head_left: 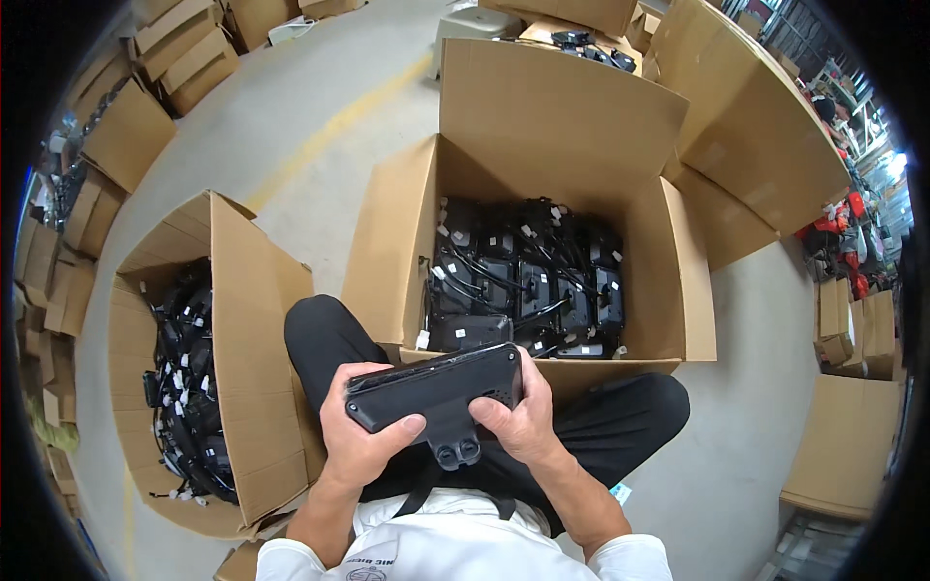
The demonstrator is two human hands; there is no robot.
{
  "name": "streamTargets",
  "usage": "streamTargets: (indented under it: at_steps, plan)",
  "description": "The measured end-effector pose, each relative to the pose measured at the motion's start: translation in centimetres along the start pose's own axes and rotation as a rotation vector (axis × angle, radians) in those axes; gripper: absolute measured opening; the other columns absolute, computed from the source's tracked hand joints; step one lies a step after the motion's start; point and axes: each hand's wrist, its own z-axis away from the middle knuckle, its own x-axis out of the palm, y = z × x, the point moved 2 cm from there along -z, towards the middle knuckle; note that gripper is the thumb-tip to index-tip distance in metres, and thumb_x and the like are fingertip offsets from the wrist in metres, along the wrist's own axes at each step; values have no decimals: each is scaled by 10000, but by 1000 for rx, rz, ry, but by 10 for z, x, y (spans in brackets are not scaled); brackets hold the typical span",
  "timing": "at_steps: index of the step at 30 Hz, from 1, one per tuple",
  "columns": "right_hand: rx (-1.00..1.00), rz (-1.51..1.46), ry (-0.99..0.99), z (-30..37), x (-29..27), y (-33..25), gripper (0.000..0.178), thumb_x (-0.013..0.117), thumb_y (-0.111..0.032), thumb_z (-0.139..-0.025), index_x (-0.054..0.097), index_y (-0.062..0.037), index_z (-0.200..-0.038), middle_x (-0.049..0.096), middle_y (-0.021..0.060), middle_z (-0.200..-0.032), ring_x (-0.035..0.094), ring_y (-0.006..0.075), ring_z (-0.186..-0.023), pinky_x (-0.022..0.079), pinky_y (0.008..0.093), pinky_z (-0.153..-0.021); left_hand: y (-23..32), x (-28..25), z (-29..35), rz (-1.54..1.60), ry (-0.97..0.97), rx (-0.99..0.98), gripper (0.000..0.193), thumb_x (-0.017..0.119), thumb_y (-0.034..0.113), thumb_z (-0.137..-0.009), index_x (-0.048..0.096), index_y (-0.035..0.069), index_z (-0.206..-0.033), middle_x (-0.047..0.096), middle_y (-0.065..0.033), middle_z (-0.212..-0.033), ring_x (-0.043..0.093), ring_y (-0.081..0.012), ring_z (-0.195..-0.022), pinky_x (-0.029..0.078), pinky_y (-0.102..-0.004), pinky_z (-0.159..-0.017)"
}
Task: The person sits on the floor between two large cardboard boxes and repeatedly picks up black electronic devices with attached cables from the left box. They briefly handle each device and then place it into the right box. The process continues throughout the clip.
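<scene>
Two hands clamp the black unit [436, 389] by its ends, just this side of the open box [562, 107] — left hand [356, 441] on one end, right hand [521, 414] on the other. I'd want the thumbs [490, 415] firm on the near face, clear of the stem [456, 453], since the casing looks slick. Its far face and most fingertips are hidden from me; the boxed cables [541, 313] overlap too much to trace.

Left hand [356, 431] and right hand [521, 418] have got a black housing [438, 395] just below centre, big open carton [554, 111] sitting upper middle.
</scene>
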Motion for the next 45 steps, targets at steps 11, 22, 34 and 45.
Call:
streamTargets:
  at_steps: [11,22,34,45]
  plan:
    - [-842,1358,160,-117,-74,-141,716,888,-9,-607,560,-13,-1243,648,196,-1175,632,383,-1101,521,428,-964,30,-54,-61,41,181,268,639,786,185,-897,474,-47,-1404,608,-188,-1314,623,-300,-1224,476,-414,-1067]
    - [1138,536,-89,-81,-266,141,995,873,-484,-783,395,58,-1467,602,229,-1315,619,345,-1144,516,466,-990,19,-221,50,-540,739,-4,222,575,104,-1033,640,-37,-1192,680,-128,-1100,682,-232,-1018,542,-344,-902]
    - [962,1319,-509,-102,-250,169,466,802,-392,-833,739,-20,-1108,757,115,-875,705,248,-772,541,394,-697,-39,-420,39,-909,586,-367,404,778,187,-856,674,-54,-1163,722,-183,-1081,707,-235,-973,545,-347,-908]
    - [466,1473,-492,-123,-222,101,325,726,-264,-843,693,50,-920,680,149,-769,646,193,-733,504,378,-671,-122,-421,40,-1842,-60,-291,994,947,350,-568,499,-13,-1377,595,-206,-1219,559,-374,-1185,391,-495,-1075]
